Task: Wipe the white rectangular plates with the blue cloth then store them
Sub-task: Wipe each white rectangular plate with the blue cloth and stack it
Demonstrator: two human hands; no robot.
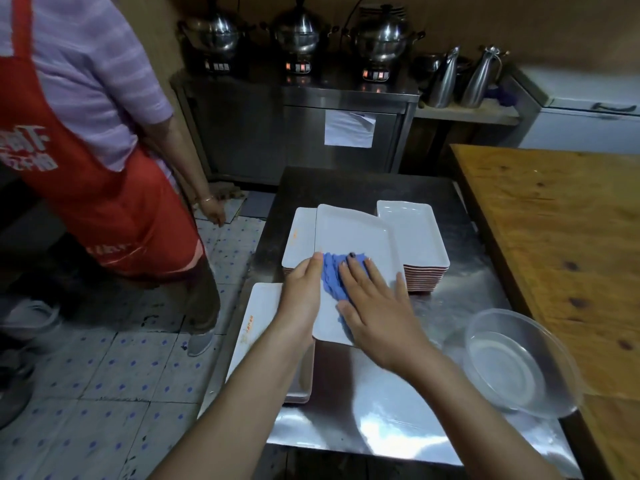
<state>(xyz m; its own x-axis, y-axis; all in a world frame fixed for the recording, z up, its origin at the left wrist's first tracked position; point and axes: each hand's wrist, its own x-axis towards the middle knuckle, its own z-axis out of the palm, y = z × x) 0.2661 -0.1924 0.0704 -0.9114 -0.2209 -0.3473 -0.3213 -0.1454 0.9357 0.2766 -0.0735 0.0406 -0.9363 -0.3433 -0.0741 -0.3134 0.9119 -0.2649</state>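
A white rectangular plate [349, 237] is held above the steel table, tilted toward me. My left hand [301, 292] grips its left edge, thumb on top. My right hand [377, 306] lies flat with spread fingers on the blue cloth [332, 275], pressing it onto the plate's near half. Behind it stand two stacks of white plates, one at the back left [299, 237] and a taller one at the back right [415, 233]. A further low stack [259, 323] sits at the table's near left, partly hidden by my left forearm.
A clear plastic bowl [519, 362] stands at the steel table's [460, 306] right front. A wooden table [561, 237] adjoins on the right. A person in a red apron [104, 188] stands close on the left on the tiled floor. Steel pots and jugs line the back counter.
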